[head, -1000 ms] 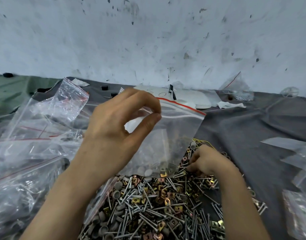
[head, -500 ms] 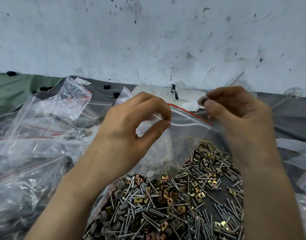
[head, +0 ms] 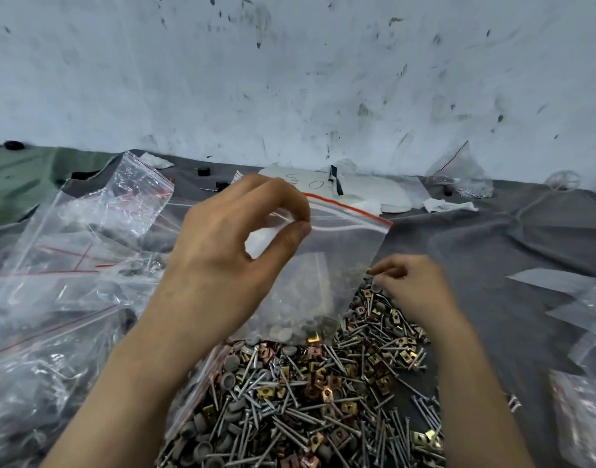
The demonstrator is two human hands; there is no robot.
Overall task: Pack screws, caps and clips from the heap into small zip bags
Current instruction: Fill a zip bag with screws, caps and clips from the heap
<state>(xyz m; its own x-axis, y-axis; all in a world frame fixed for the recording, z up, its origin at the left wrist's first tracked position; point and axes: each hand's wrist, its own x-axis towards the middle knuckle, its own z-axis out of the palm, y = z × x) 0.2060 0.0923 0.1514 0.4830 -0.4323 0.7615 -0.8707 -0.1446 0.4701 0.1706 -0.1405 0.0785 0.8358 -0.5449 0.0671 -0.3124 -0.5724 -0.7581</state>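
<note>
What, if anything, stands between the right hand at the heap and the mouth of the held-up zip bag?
Nothing visible. The right hand is at the heap, beside the zip bag; only open air lies between it and the red-striped mouth above. The left hand pinches its left end.

The left hand [head: 222, 251] and right hand [head: 411, 285] are bare, as are both forearms [head: 128, 383].
</note>
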